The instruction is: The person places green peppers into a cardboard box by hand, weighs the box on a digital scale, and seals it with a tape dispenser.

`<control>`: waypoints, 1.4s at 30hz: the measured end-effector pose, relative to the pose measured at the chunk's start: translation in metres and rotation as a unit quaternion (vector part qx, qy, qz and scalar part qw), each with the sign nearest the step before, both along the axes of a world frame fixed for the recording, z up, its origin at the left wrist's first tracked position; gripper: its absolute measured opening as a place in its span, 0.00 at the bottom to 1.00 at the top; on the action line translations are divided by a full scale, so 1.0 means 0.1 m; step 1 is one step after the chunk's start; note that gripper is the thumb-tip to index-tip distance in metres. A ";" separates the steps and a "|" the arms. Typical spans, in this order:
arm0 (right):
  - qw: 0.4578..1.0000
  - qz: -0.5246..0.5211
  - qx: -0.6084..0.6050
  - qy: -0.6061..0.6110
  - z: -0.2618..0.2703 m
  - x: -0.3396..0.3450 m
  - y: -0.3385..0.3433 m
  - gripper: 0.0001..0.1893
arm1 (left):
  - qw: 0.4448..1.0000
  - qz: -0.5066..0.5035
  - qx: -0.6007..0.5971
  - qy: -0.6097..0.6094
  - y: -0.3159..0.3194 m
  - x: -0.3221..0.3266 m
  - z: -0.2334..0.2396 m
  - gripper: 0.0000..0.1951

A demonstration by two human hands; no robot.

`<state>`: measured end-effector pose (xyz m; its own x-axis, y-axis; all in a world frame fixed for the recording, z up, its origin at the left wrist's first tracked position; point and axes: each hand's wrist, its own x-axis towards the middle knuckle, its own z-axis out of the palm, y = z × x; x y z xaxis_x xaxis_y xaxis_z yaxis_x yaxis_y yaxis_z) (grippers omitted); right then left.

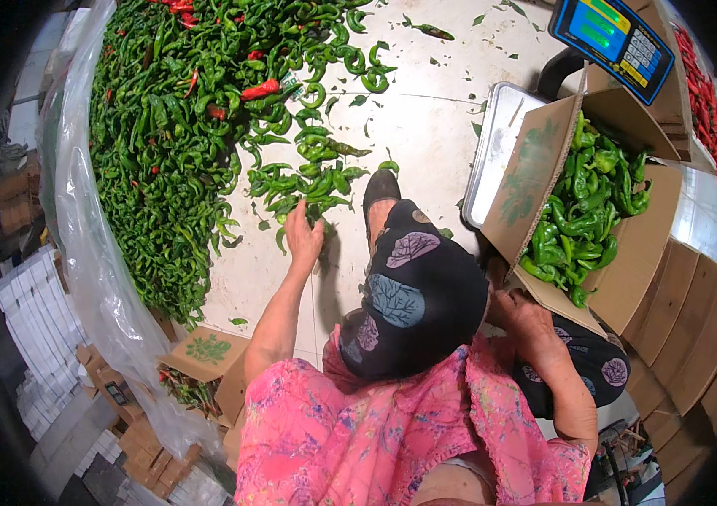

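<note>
My left hand (304,234) reaches down to the near edge of a small group of green chili peppers (317,180) on the pale floor; its fingers are spread, touching or just above them. Beyond and to the left lies a large heap of green peppers (169,139) with a few red ones, such as a red pepper (260,90). My right hand (522,316) rests by my bent knee, beside the lower corner of an open cardboard box (532,171) partly filled with green peppers (577,215). Its fingers are partly hidden, so what it holds is unclear.
A digital scale's display (615,41) stands at upper right, above its metal platform (482,171). Red peppers (697,95) lie in a container at far right. Clear plastic sheeting (89,240) borders the heap. Another cardboard box (206,354) with peppers is at lower left.
</note>
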<state>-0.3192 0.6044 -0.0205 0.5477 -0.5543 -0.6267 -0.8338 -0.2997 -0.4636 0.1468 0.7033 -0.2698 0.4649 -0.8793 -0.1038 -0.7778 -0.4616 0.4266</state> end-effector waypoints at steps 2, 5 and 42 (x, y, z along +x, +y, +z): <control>0.999 0.011 0.012 0.039 -0.02 0.01 -0.02 0.31 | 0.999 -0.030 0.003 -0.012 -0.30 -0.12 0.06 0.40; 0.992 0.033 0.049 0.108 -0.04 -0.03 0.01 0.29 | 0.997 -0.068 0.020 -0.044 -0.70 -0.15 -0.03 0.44; 0.997 0.035 -0.043 0.059 -0.08 -0.02 0.06 0.36 | 0.910 0.223 -0.040 0.348 -0.69 0.36 -0.16 0.18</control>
<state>-0.3217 0.6100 -0.0283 0.5112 -0.5719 -0.6416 -0.8573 -0.3926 -0.3331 0.1827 0.6346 -0.2853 0.6230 -0.6370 -0.4540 -0.0486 -0.6108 0.7903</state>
